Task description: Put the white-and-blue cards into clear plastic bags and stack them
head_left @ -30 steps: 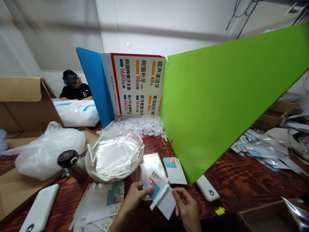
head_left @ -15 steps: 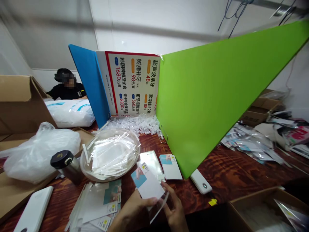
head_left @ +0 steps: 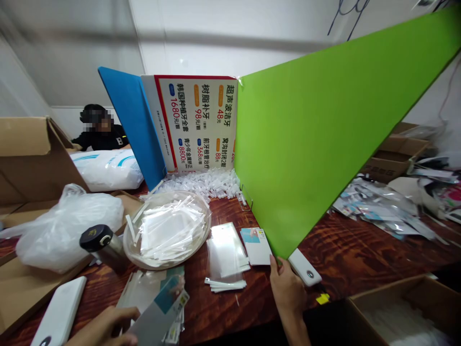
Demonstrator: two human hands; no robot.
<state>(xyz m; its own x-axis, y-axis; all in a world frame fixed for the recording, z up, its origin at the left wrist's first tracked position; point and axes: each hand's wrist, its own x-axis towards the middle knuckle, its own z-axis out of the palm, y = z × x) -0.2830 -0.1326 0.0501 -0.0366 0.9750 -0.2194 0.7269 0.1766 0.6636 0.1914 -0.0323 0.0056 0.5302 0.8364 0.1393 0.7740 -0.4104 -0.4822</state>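
My left hand (head_left: 110, 327) is at the bottom, its fingers closed on the edge of a blue-and-white printed card (head_left: 158, 307). That card is over a fanned pile of similar cards (head_left: 139, 288) at the table's front. Further right, my right hand (head_left: 288, 283) has its fingertips closed at the lower right corner of a small stack of printed cards (head_left: 258, 252). Beside that stack lies a pile of clear plastic sleeves (head_left: 225, 254) with white strips at their near ends.
A round bowl (head_left: 126, 250) holds white strips. Behind it lie small white plastic pieces (head_left: 201, 183). A green board (head_left: 306, 129) rises at right. A dark-lidded bottle (head_left: 108, 250), a white power bank (head_left: 59, 312) and an open carton (head_left: 360, 298) stand around. Another person (head_left: 99, 129) sits behind.
My hands have moved apart. The left carried the card down and left to the fanned pile; the right went to the card stack by the green board.
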